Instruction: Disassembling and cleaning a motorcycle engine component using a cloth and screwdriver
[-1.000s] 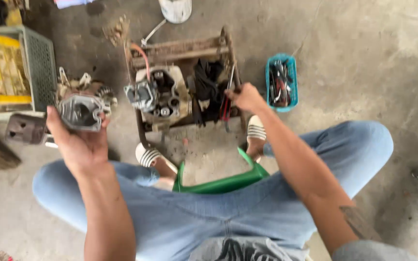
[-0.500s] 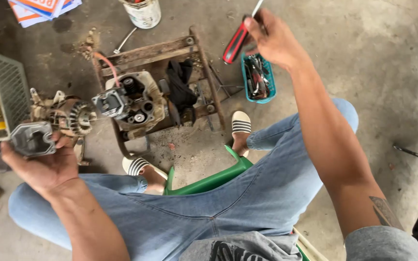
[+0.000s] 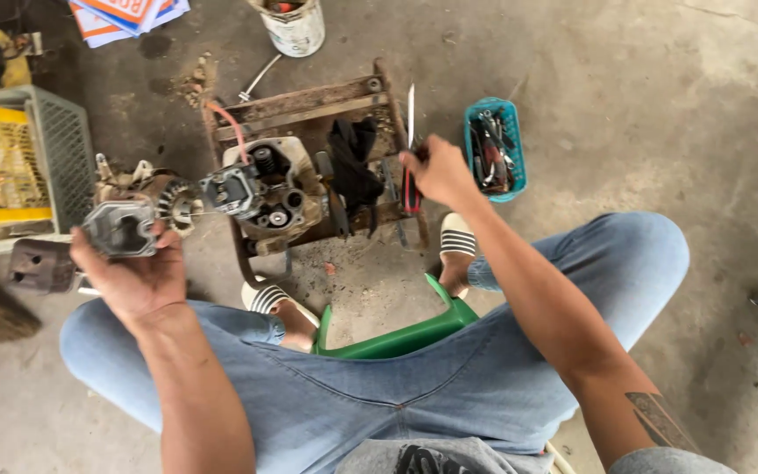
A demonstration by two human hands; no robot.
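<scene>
— Since half a second ago, what has been moved?

— Down from above the blue tool tray [image 3: 496, 149], the right hand [image 3: 436, 171] has been brought to the right edge of the engine [image 3: 278, 189], and the screwdriver [image 3: 411, 149] is now held upright, blade pointing away.

— How is it gripped?

— Its red and black handle is wrapped by closed fingers.

— And the left hand [image 3: 138, 272]?

— A grey metal cover [image 3: 120, 230] is clasped in it, left of the engine, in front of a finned part [image 3: 168, 200] on the floor.

— What is seen beyond the engine?

— A white bucket [image 3: 296, 28] is seen just behind it.
</scene>
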